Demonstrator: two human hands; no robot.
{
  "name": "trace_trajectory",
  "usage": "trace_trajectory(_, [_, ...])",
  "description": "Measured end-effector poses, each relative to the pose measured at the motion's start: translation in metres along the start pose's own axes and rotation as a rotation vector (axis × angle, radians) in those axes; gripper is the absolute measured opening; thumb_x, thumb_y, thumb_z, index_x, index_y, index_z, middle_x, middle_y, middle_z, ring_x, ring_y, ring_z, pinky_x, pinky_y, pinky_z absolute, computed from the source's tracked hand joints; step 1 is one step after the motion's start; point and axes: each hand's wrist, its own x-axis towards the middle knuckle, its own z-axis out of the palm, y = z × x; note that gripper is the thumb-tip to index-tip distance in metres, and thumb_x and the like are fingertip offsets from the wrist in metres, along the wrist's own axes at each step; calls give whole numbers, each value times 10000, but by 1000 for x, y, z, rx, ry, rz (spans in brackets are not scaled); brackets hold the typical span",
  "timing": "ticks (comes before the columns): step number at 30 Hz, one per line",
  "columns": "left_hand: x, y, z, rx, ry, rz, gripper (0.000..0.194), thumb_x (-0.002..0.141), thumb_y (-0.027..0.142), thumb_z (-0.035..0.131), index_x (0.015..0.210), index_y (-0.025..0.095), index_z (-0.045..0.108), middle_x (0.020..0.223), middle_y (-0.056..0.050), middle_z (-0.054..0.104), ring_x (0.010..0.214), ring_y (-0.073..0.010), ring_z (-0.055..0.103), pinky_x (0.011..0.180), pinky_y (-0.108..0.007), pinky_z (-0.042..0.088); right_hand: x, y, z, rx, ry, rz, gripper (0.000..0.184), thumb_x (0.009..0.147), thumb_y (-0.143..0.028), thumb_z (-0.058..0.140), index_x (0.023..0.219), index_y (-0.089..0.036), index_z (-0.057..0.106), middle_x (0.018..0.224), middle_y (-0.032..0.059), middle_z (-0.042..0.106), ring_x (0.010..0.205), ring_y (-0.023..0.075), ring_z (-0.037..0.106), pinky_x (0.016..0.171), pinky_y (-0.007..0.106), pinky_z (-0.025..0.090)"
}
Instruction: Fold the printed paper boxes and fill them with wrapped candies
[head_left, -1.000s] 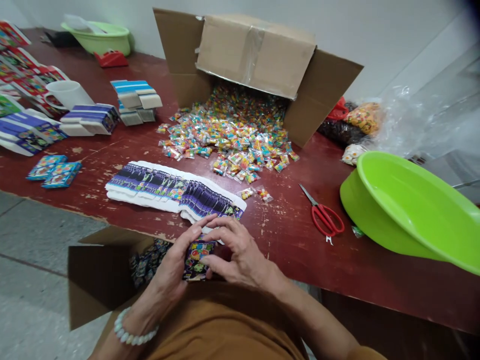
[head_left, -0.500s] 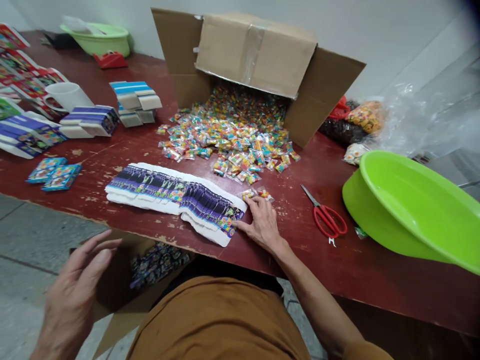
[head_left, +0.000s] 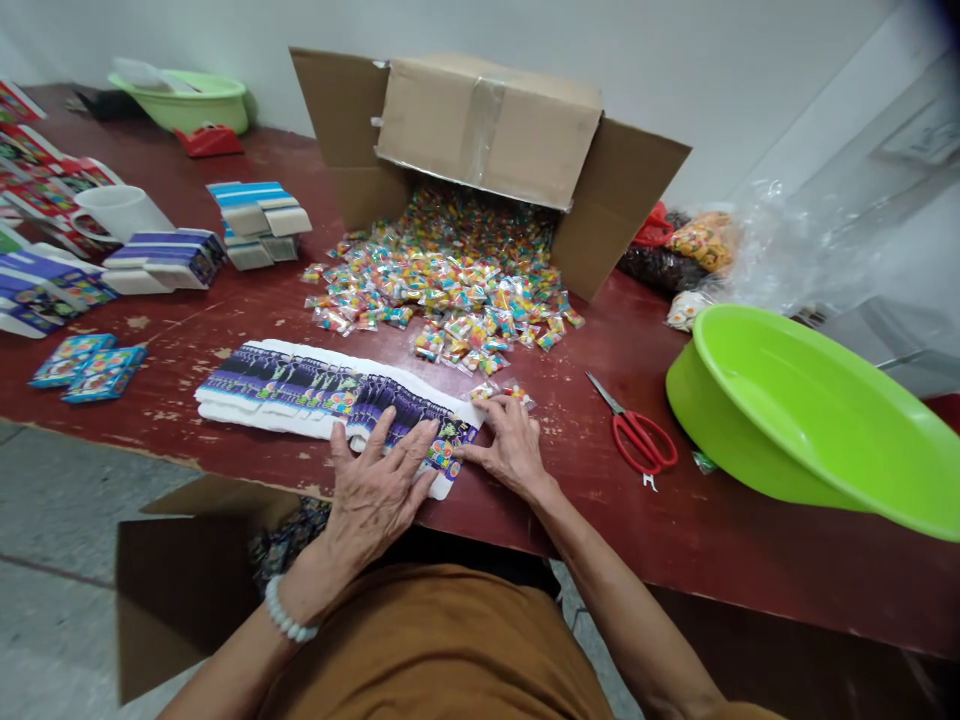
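A fanned row of flattened purple candy boxes [head_left: 300, 385] with white flaps lies on the red table near its front edge. My left hand [head_left: 382, 480] rests over the right part of this row, fingers spread and fingertips on the printed cards. At the row's right end is my right hand [head_left: 514, 445], its thumb and index finger apart and touching the last box's edge. Just beyond the right fingers lie small clear packets of colourful candy [head_left: 517, 392]. Whether either hand grips a single box cannot be made out.
A tipped carton [head_left: 487, 130] spills candy packets [head_left: 450, 285] at the back. Red-handled scissors [head_left: 641, 440] and a green basin [head_left: 720, 420] sit right. Left are blue boxes [head_left: 105, 375], a white mug [head_left: 124, 212] and carton stacks [head_left: 259, 220]. An open box [head_left: 180, 590] stands below.
My left hand has come from beyond the table's front edge up onto the row of flattened boxes. My right hand stays at the row's right end. The view has shifted slightly.
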Motion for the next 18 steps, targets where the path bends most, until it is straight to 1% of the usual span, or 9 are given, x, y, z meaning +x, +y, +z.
trace_trajectory(3, [1,0,5,1,15,-1,533,933,335,571,1461,282,522,1330,-88,697,1417,-421,415,1140,-685,-107,-2,3,3,249,80,70,436,752,-511,772,1062,-230,646,1208,93,603,1123,282,546,924,432,402])
trace_trajectory(6, [5,5,-6,-138,49,-57,538,892,344,624,1421,264,570,1329,-102,697,1423,-419,409,1155,-672,-100,-1,7,-7,654,21,133,314,801,-507,693,829,-205,610,878,21,631,830,186,571,779,326,447])
trace_trajectory(8, [10,11,-19,-363,61,-178,542,848,375,673,1373,253,613,1340,-113,691,1381,-411,468,1187,-643,45,0,6,-20,870,-61,140,336,800,-522,685,812,-201,589,765,-10,599,714,149,540,704,283,442])
trace_trajectory(10, [15,18,-33,-751,-72,-364,544,831,440,690,1336,246,635,1294,-126,714,1248,-391,594,1124,-581,314,0,0,-36,1019,-134,119,344,782,-512,724,841,-199,593,776,-15,605,699,133,538,698,268,441])
trace_trajectory(11, [16,22,-40,-978,-215,-448,542,825,476,692,1308,233,651,1249,-134,732,1165,-374,648,1052,-534,417,-1,-5,-43,1086,-176,101,336,777,-492,746,850,-199,599,793,-15,611,706,127,540,707,264,443])
trace_trajectory(13, [17,29,-49,-1388,-551,-554,522,795,508,725,1213,196,694,1144,-144,762,1014,-335,714,933,-455,508,-3,-18,-54,1154,-260,51,307,787,-460,760,857,-200,612,807,-18,614,713,120,543,718,259,448])
trace_trajectory(14, [15,33,-51,-1538,-678,-581,510,765,501,761,1154,175,713,1086,-145,773,955,-315,731,896,-424,522,-4,-24,-57,1164,-295,23,293,797,-450,757,862,-201,618,805,-20,612,712,117,542,719,257,453])
trace_trajectory(16, [12,38,-51,-1725,-781,-622,510,698,465,833,1084,150,725,963,-128,779,856,-278,744,837,-374,531,-7,-36,-59,1178,-345,-25,274,807,-438,755,878,-205,628,800,-26,609,710,112,545,718,253,463])
trace_trajectory(18, [7,41,-49,-1795,-739,-663,528,658,442,870,1073,146,728,858,-94,767,788,-255,742,796,-354,534,-8,-44,-57,1201,-362,-47,262,815,-427,753,898,-210,633,808,-30,611,707,106,550,715,246,472])
